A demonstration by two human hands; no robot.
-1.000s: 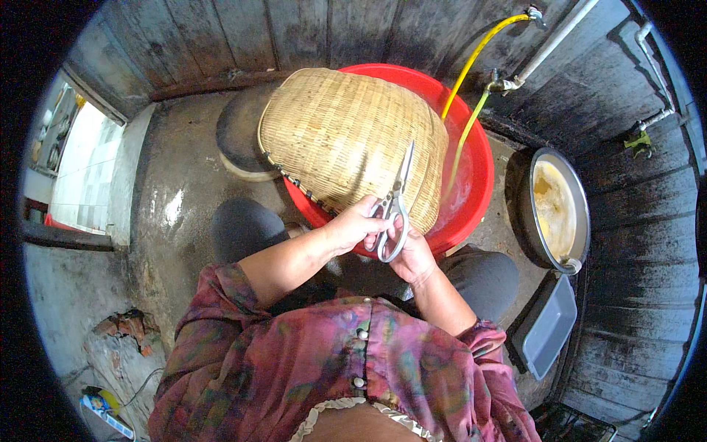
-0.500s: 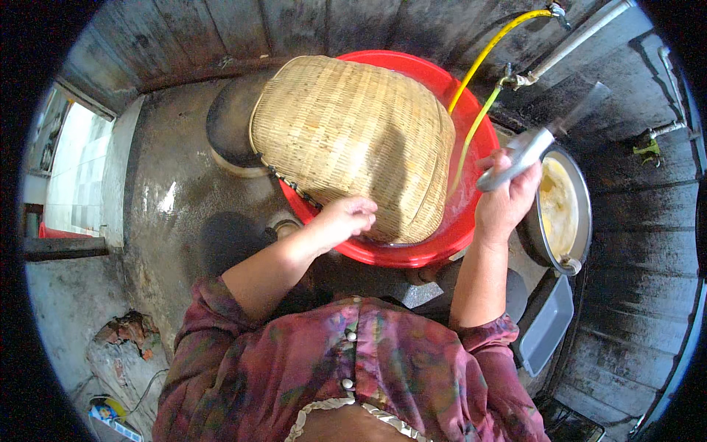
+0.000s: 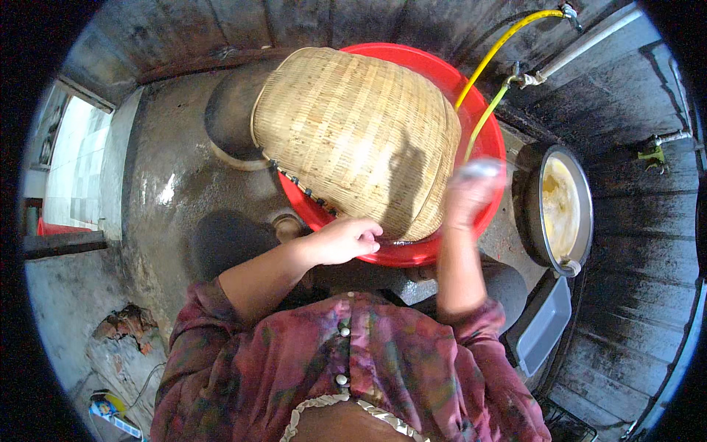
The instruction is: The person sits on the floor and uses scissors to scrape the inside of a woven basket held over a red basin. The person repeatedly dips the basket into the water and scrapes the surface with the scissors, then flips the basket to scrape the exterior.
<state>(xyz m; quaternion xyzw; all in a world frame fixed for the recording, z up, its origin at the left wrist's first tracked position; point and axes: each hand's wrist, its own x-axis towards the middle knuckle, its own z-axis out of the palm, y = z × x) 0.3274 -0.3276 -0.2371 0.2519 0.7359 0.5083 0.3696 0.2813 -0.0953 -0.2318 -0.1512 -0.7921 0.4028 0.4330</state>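
A large woven bamboo basket [image 3: 346, 132] lies tipped over in a red plastic tub [image 3: 420, 258], its dark-bound rim toward the near left. At that rim's near end my left hand [image 3: 342, 241] is closed, fingers curled at the basket's edge. My right hand [image 3: 464, 202] is blurred by motion over the tub's right side. It grips a grey-handled tool [image 3: 479, 169], whose far end is too smeared to make out. Water shows in the tub beside the basket.
Yellow and green hoses [image 3: 487, 118] run down from wall taps into the tub. To the right stands a metal basin [image 3: 589, 214] with cloudy yellowish liquid. A grey rectangular tray [image 3: 546, 328] lies nearer me. A dark corrugated wall [image 3: 633, 243] bounds the right side.
My right hand with the grey-handled tool has swung left and down, from near the metal basin to the basket's right side. My left hand stays at the basket's edge.
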